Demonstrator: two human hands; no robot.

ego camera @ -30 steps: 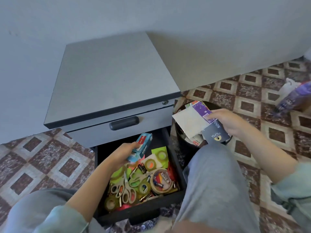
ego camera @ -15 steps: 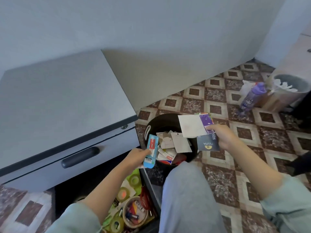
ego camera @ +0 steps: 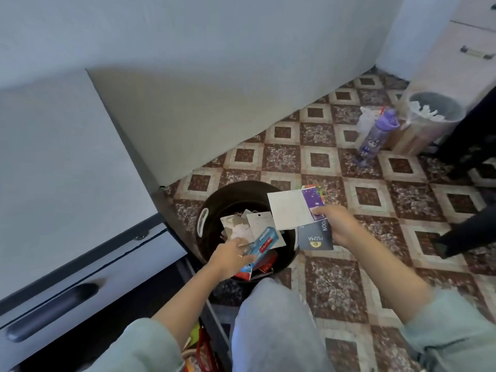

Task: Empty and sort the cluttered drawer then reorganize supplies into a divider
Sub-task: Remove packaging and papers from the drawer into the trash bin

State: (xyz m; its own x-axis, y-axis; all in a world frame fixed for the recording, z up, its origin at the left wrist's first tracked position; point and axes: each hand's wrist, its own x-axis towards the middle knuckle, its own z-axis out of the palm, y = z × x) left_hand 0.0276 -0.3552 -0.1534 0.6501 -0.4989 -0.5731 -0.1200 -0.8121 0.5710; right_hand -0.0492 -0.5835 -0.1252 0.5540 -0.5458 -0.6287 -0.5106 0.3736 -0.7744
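A brown-and-cream patterned tile floor (ego camera: 335, 288) carries a grey metal drawer cabinet (ego camera: 53, 162) and, beside it, a round black bin (ego camera: 212, 200). The left hand (ego camera: 230, 257) reaches over the bin, fingers curled round the near end of a long blue packet (ego camera: 264, 241) that slants up to the right. The right hand (ego camera: 339, 224) pinches a fanned stack of paper cards (ego camera: 288, 212) at the bin's right rim.
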